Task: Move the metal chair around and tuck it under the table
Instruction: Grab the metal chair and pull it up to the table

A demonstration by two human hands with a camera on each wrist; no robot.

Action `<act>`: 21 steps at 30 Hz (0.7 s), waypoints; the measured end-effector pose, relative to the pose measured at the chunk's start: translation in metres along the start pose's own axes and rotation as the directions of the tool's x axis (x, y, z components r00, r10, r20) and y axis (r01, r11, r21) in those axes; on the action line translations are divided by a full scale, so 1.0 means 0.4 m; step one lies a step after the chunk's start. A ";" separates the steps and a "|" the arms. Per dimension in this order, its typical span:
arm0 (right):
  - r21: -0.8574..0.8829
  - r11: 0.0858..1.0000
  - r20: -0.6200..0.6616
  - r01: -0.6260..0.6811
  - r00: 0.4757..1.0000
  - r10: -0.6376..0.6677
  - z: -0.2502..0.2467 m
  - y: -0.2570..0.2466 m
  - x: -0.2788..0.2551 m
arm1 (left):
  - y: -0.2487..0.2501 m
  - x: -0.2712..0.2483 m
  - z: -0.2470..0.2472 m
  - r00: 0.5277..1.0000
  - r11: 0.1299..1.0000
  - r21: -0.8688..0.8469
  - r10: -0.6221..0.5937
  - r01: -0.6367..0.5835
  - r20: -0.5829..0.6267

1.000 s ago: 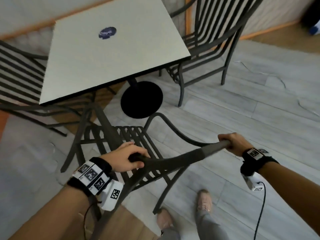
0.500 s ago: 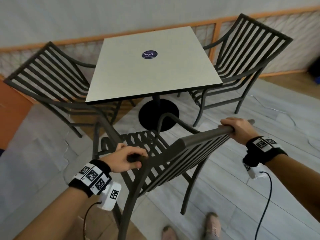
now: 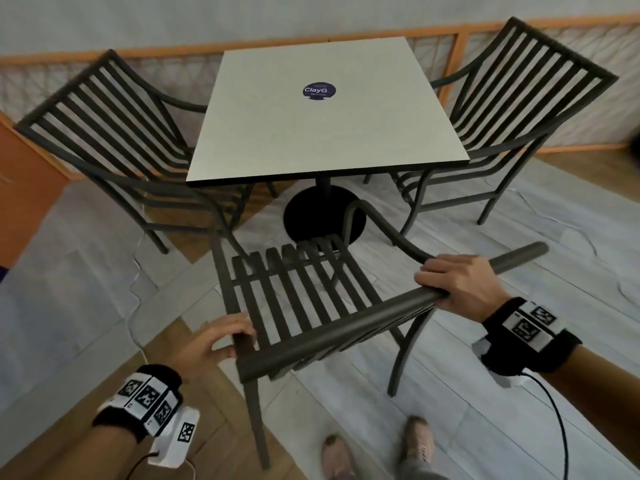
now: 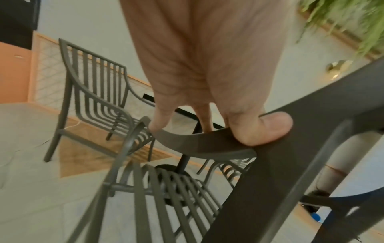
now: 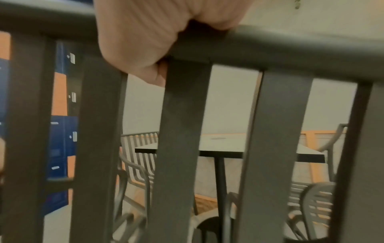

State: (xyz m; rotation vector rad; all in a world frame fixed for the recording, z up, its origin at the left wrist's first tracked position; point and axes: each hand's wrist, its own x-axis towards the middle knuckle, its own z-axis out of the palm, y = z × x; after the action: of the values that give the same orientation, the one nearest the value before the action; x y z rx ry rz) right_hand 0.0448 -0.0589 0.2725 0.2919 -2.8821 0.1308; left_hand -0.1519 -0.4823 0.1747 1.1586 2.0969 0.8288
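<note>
The dark grey metal chair with slats (image 3: 298, 299) stands on the floor in front of the square white surface (image 3: 325, 119), its seat facing it. The right hand (image 3: 460, 289) wraps around the top bar. The left hand (image 3: 211, 344) pinches the armrest with thumb and fingers.

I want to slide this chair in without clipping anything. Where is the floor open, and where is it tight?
Open: the floor between the held metal chair and the table edge, broken only by the round black base. Tight: the left chair and right chair flank that gap. Left hand and right hand hold the chair.
</note>
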 end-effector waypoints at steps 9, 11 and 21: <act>-0.086 0.993 0.010 -0.080 0.997 0.081 0.018 -0.049 0.052 | -0.154 0.090 0.117 0.999 1.000 0.020 -0.007 0.007 0.036; -0.076 0.988 0.035 -0.136 0.990 0.139 0.021 -0.062 0.052 | -0.158 0.088 0.113 0.996 0.997 0.007 -0.082 0.081 0.031; -0.135 0.946 0.118 -0.293 0.944 0.309 0.041 -0.160 0.088 | 0.285 0.075 -0.178 0.963 0.962 -0.189 -0.155 0.198 0.221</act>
State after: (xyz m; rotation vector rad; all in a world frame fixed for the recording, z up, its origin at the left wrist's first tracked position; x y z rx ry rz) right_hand 0.0210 -0.1298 0.2694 -0.1721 -3.0377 -0.0045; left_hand -0.1608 -0.4241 0.2994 0.8892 1.8633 0.7885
